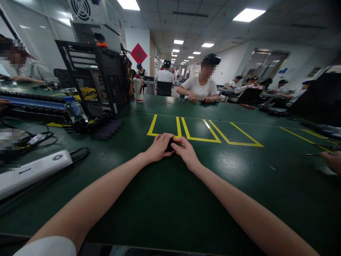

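Note:
Both hands meet over the green table [170, 199], just in front of the yellow tape outlines. Between them is a small black object [170, 145], mostly covered by fingers, so its kind cannot be made out. My left hand [157, 148] curls around its left side, with the thumb low and the fingers over the top. From the right, my right hand [187, 151] grips it, thumb and fingertips bent against its edge.
Yellow tape outlines [204, 140] mark the table ahead. On the left are a white power strip [39, 170], cables, a water bottle [76, 108] and an open black computer case [103, 81]. A paper cup [138, 89] stands farther back. Across sits a co-worker [202, 87]; another person's hand [331, 160] shows at right.

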A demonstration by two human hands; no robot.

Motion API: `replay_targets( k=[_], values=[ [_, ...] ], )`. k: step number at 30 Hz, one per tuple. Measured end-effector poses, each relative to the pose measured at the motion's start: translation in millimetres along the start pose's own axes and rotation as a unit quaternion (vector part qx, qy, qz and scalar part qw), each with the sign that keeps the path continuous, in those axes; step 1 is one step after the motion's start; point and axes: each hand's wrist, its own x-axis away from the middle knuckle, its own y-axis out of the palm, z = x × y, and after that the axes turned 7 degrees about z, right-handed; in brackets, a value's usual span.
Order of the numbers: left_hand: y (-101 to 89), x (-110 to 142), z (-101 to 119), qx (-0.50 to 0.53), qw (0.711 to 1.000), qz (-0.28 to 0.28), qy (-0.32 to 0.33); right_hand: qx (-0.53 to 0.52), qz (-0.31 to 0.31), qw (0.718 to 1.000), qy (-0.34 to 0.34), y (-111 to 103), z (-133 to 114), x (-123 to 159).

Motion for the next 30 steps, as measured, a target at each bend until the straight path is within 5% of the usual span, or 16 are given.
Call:
replay_targets(
  k=[7, 16, 23, 30],
  values=[
    [1.6, 0, -2, -0.004, 1.000, 0.002, 0.003, 0.005, -0.004, 0.997, 0.074, -2, 0, -9],
    [3.2, 0, -3, 0.005, 1.000, 0.001, -0.003, -0.002, -0.027, 0.999, -0.030, -2, 3, -1],
    [1.9, 0, -2, 0.003, 1.000, 0.001, 0.004, 0.016, 0.002, 1.000, 0.014, -4, 4, -10],
    [0.6, 1, -3, 0.003, 1.000, -0.001, 0.008, 0.019, -0.060, 0.998, 0.008, -8, 6, -9]
  ],
)
